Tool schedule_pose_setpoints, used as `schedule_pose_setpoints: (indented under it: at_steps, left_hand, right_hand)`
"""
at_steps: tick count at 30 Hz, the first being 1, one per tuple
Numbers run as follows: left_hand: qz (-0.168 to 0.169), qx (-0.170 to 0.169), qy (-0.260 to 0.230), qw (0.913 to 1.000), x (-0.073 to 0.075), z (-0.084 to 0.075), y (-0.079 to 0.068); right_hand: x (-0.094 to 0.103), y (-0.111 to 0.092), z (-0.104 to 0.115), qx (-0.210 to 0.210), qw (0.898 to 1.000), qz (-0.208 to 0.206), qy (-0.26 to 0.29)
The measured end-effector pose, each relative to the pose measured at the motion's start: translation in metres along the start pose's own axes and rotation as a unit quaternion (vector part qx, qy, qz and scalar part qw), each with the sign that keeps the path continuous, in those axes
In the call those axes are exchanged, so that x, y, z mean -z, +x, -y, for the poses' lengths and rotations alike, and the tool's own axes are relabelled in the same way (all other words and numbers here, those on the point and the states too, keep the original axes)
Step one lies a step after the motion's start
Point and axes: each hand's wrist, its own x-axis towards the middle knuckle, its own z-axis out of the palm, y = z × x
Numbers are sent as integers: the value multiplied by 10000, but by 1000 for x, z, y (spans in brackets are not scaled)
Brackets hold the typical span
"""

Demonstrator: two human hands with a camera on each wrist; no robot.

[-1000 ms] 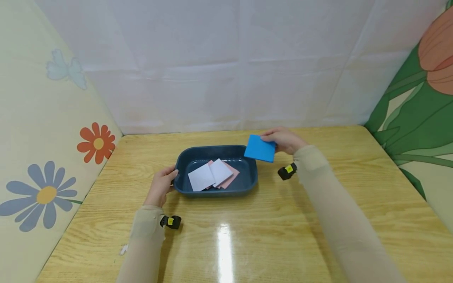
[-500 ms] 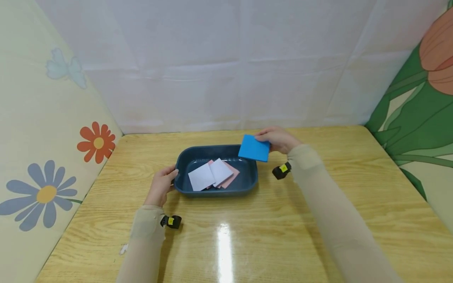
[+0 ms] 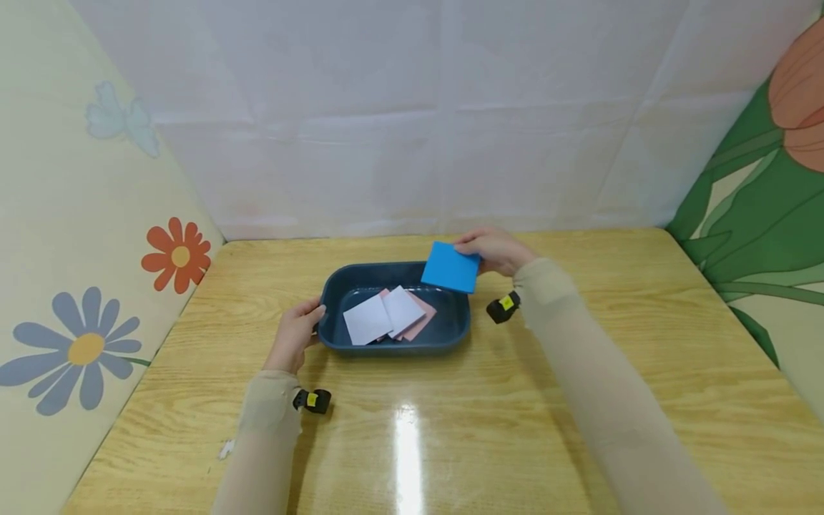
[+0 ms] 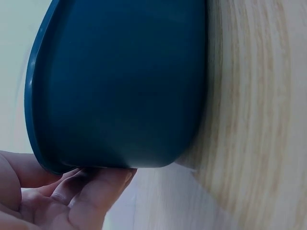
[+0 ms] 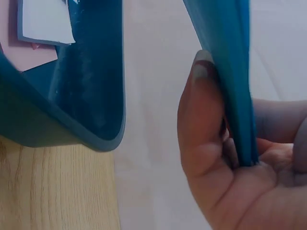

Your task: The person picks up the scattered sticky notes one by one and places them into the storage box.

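Note:
A dark blue, rounded rectangular tray stands on the table. My left hand grips its left end; in the left wrist view the thumb is at the rim and the fingers lie against the outer wall. With my right hand I pinch a blue square note pad by its right edge, held tilted above the tray's back right corner. In the right wrist view the pad looks layered, between thumb and fingers. Inside the tray lie two white square pads overlapping pink squares.
The wooden table meets a white sheet-covered backdrop just behind the tray. Flower-patterned panels stand at the left and right sides. A small white mark shows on the table by the left sleeve.
My right hand has carried the blue note pad to the left, from beside the tray's right end to over its back right corner. The left hand keeps its grip on the tray.

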Motion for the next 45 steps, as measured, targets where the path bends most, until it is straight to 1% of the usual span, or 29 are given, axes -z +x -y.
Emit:
schedule_pose_setpoints:
  at_steps: [9,13,16,22,29,34,40,45]
  left_hand:
    - [18,7,-17,10000,1,-1,1]
    - [-5,-32,-22,10000,0,-1,0]
    - [-25,-68,-39,10000,0,-1,-1]
    - [-19,-37,-59,10000,-1,-1,-1]
    - [-23,-33,-83,10000,0,0,0]
    - [0,2,-80,10000,0,0,0]
    - [1,26,-93,10000,0,0,-1]
    - [-17,-3,-128,9999,0,0,0]
  right_hand:
    - [-9,2,8,102,9997,124,-188]
    - [-13,3,10,124,9989,232,-389]
    - [-17,5,11,132,9983,349,-439]
    - [-24,8,14,5,9980,487,-412]
    - [-32,13,16,-160,9964,638,-543]
    - [-41,16,15,-297,9943,598,-828]
    - [-51,17,15,-458,9886,641,-1284]
    - [-54,19,16,-512,9866,655,-1407]
